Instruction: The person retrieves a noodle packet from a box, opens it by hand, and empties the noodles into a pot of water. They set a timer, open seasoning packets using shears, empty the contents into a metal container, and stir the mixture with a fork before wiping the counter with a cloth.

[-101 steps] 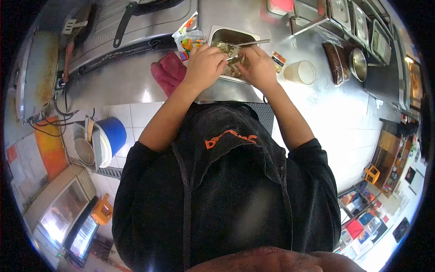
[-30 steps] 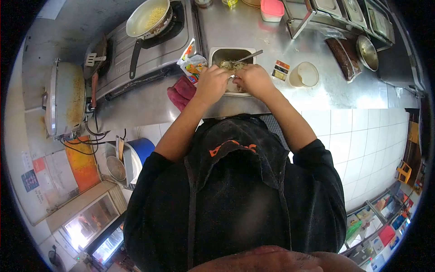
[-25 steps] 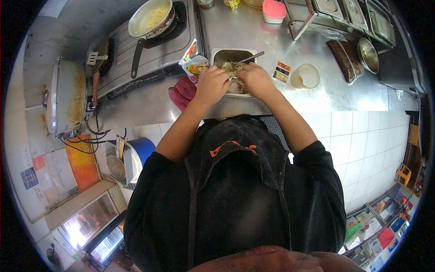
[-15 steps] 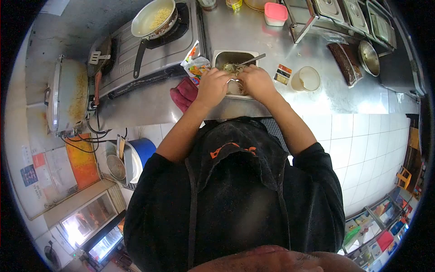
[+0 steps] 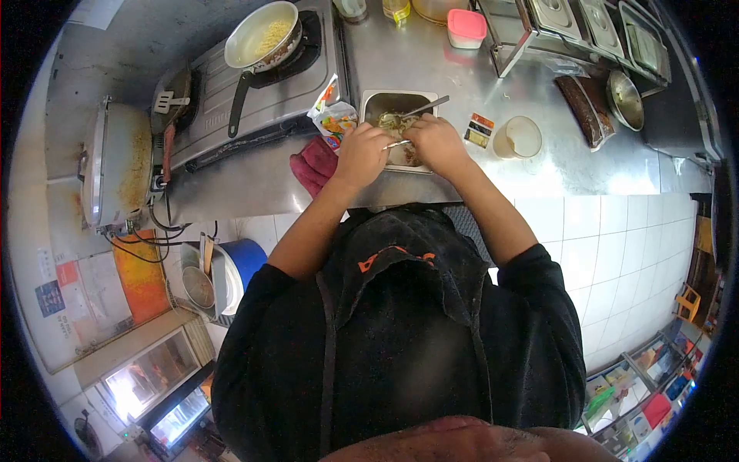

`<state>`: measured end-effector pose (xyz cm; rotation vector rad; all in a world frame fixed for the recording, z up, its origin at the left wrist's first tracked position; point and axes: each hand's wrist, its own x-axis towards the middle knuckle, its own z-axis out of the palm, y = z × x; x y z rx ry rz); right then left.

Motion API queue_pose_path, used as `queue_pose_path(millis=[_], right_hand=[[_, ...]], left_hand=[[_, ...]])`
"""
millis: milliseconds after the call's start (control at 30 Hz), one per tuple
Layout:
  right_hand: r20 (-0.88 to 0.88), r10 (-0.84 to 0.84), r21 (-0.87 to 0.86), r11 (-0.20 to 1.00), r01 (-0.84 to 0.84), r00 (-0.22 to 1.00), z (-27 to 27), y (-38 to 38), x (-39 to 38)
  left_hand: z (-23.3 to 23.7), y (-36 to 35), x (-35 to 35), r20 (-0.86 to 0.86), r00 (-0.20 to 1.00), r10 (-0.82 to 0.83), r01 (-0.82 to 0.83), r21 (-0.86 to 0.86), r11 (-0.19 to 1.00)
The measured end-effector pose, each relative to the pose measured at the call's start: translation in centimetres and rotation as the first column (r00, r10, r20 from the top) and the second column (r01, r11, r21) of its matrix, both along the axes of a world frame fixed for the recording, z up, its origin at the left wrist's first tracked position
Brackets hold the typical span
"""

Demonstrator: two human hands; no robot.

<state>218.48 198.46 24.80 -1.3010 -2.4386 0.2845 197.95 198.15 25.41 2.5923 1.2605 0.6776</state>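
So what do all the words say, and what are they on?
No text can be read for sure.
Stove: raised letters on the front, too blurred.
Apron: orange print, upside down, unreadable.
Packet: coloured print, too small.
Sachets: too small.
Posters: too blurred.

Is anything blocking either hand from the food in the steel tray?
Nothing visible. Left hand and right hand are over the steel tray at the food; the utensil handle crosses its far corner, beyond them.
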Motion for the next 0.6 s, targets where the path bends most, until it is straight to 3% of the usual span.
queue_pose_path(millis=[133,233,333,433,600], right_hand=[[-0.025,0.003,-0.027,1.0,-0.004,1.0,0.6,-0.4,-0.2],[0.023,-0.01,-0.002,1.0,0.01,1.0,0.1,-0.1,0.2],[-0.06,0.005,0.015,1.0,-0.004,0.998,0.0,-0.2,0.1],[-0.068,0.012,-0.013,1.0,-0.013,0.998,0.7,-0.3,-0.1],[-0.062,0.017,-0.007,1.0,-0.018,0.998,-0.2,0.2,0.0]], left_hand=[[0.4,0.0,-0.1,-0.058,0.998,-0.017,0.015,-0.043,0.999],[-0.5,0.1,0.1,0.068,0.998,-0.001,-0.004,0.073,0.997],[0.4,0.0,-0.1,-0.103,0.995,-0.009,0.002,-0.063,0.998],[-0.6,0.3,0.2,0.033,0.999,0.005,-0.008,0.104,0.995],[0.8,0.2,0.0,-0.067,0.998,0.001,0.0,0.004,1.0]])
